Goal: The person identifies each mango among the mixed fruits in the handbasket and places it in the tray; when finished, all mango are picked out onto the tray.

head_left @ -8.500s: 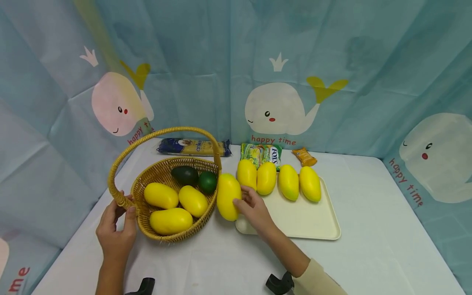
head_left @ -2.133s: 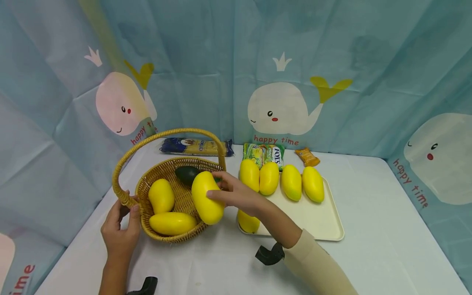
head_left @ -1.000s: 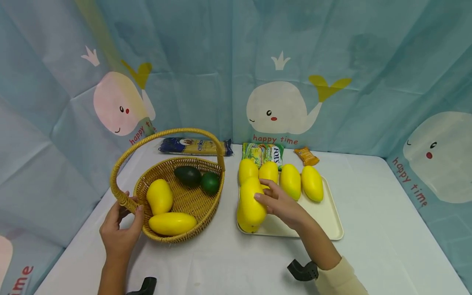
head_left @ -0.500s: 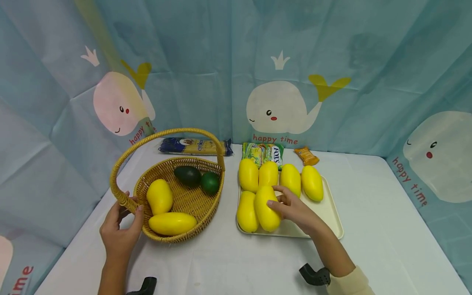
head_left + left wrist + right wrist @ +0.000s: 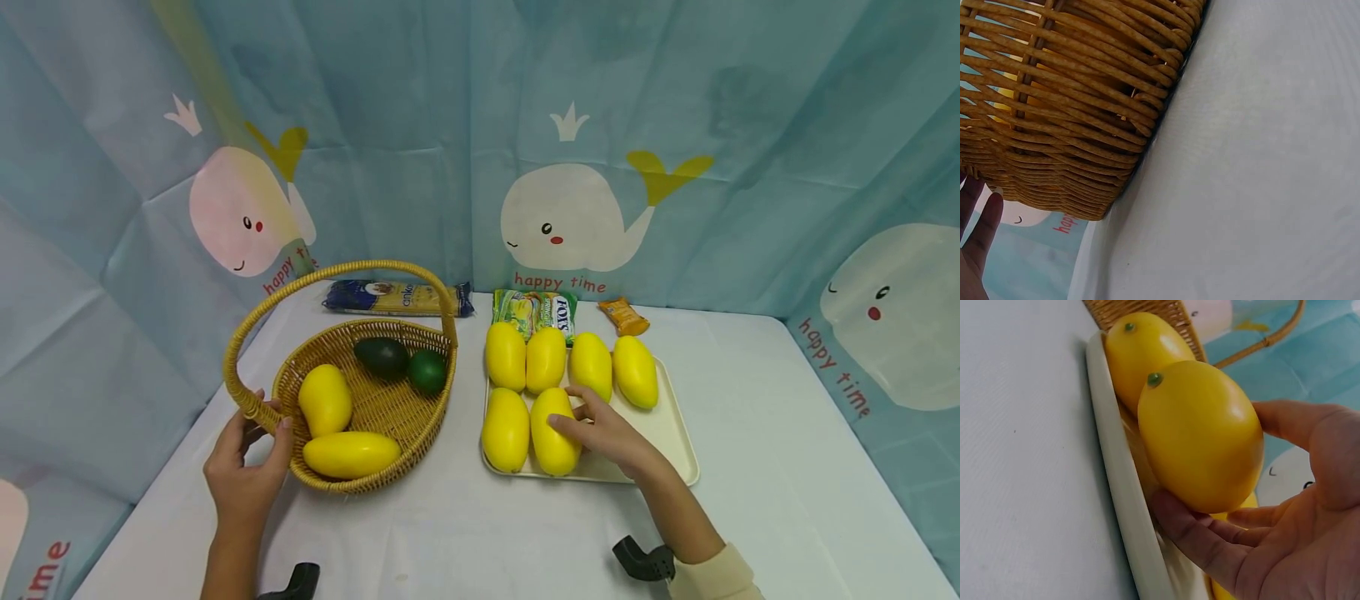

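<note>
My right hand point(image 5: 611, 433) holds a yellow mango point(image 5: 553, 442) between thumb and fingers at the front of the cream tray point(image 5: 678, 446). In the right wrist view, this mango point(image 5: 1200, 437) has its green stem spot toward the camera, with fingers beneath it. Another mango point(image 5: 506, 431) lies just left of it, and several more point(image 5: 590, 367) form a row along the tray's back. My left hand point(image 5: 243, 479) grips the wicker basket point(image 5: 382, 412) at its left rim, by the handle base. Inside the basket lie two mangoes point(image 5: 351, 455) and two dark green avocados point(image 5: 381, 358).
Behind the basket lies a blue and yellow pasta packet point(image 5: 397, 298). A green FOX'S candy bag point(image 5: 534, 315) and a small orange packet point(image 5: 624, 317) sit behind the tray. A whale-print curtain point(image 5: 420, 167) borders the white table point(image 5: 465, 533).
My right hand has carried a mango from the basket rightward and lowered it at the tray's front. The mango held earliest now lies at the tray's front left. My left hand stays put.
</note>
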Demonstrator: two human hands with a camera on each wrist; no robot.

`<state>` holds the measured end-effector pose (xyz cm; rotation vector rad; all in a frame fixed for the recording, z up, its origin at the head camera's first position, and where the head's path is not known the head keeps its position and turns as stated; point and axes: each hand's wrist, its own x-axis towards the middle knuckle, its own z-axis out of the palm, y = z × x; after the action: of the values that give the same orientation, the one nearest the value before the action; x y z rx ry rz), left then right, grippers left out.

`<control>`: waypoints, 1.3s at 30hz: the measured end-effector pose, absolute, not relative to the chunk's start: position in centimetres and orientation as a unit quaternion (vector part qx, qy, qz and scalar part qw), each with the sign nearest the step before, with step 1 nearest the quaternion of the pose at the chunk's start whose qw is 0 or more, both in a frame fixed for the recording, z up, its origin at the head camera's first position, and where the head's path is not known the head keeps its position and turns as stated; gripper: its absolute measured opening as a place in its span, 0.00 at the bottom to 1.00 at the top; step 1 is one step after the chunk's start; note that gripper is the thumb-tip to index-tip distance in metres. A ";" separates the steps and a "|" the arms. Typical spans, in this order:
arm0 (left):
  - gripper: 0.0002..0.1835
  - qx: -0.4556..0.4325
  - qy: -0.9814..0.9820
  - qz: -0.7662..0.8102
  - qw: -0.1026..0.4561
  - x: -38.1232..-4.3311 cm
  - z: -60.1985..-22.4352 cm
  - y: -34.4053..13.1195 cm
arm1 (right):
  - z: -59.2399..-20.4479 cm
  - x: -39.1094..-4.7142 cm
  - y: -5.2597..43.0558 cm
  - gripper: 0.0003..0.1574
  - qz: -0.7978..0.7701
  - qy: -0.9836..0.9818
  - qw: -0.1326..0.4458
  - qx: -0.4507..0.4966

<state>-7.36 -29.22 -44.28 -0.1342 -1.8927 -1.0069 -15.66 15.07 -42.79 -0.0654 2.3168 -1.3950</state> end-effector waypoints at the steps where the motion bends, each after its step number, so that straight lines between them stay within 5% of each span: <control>1: 0.28 -0.054 -0.775 -0.412 0.477 -7.5 -44.6 -29.4 | -42.9 -15.7 15.1 0.49 -0.499 0.839 0.216 -0.023; 39: 0.26 -0.058 -0.775 -0.408 0.480 -7.0 -43.4 -28.6 | -43.1 -15.5 15.3 0.51 -0.441 0.877 0.187 -0.030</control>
<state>-7.04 -28.56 -43.36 -0.1421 -1.8900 -0.9957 -15.53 15.29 -43.11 -0.0854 2.4701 -1.2412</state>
